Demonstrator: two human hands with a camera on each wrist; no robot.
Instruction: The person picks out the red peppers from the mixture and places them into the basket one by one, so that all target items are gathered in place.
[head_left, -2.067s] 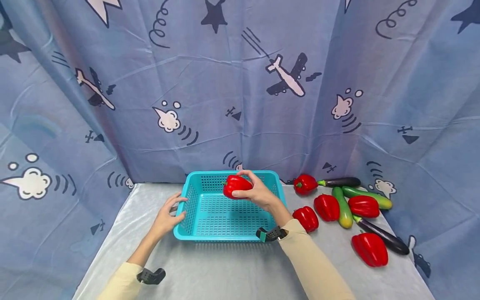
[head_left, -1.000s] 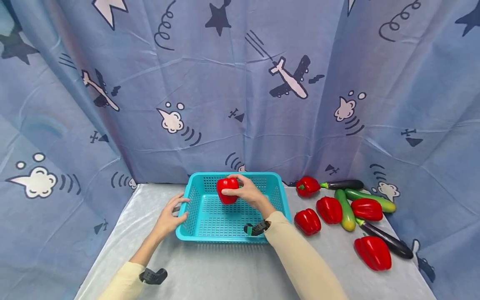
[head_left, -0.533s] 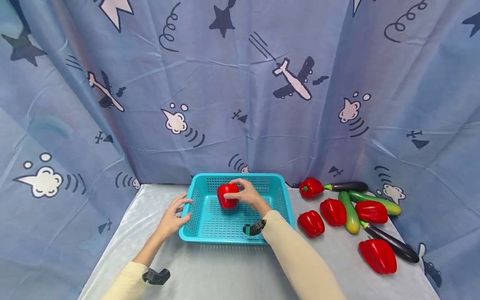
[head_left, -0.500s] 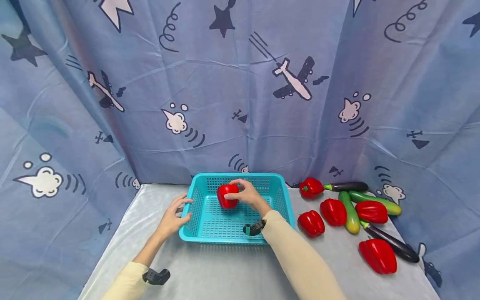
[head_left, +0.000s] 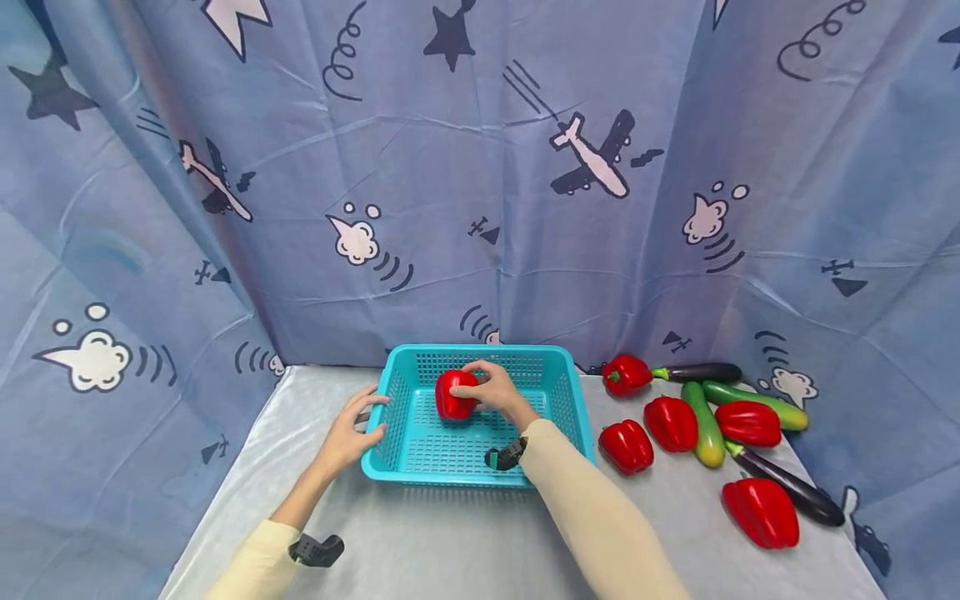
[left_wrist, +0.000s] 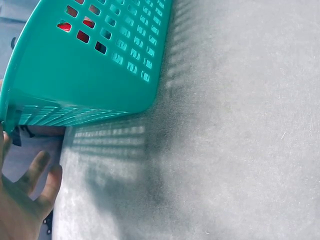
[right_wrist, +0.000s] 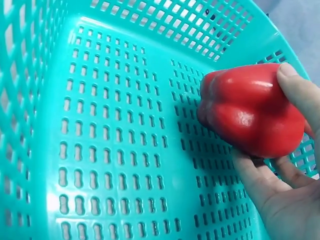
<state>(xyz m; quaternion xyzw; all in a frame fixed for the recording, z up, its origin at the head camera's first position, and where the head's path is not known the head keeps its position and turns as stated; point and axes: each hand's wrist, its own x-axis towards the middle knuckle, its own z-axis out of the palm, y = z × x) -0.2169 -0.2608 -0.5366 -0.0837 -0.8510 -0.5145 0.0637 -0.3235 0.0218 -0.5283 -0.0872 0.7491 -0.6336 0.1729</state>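
Observation:
My right hand (head_left: pixel 495 392) grips a red bell pepper (head_left: pixel 450 397) inside the turquoise basket (head_left: pixel 465 482). In the right wrist view the thumb lies on one side of the pepper (right_wrist: pixel 245 110) and fingers (right_wrist: pixel 257 175) on the other; whether it touches the basket floor I cannot tell. At the basket's left rim, my left hand (head_left: pixel 347 433) touches the edge with its spread fingers and thumb. The left wrist view catches only part of that hand (left_wrist: pixel 25 200), two fingers extended apart from the basket wall (left_wrist: pixel 90 70).
Right of the basket lie several more red bell peppers (head_left: pixel 626 447), two green cucumber-like vegetables (head_left: pixel 705 425) and two eggplants (head_left: pixel 795 487). A pale cloth covers the table (head_left: pixel 420 542). A blue patterned curtain (head_left: pixel 420 292) hangs behind and at both sides.
My right hand has carried the pepper left and lowered it into the basket, turning it on the way. The left hand has stayed at the rim. The head view has shifted slightly.

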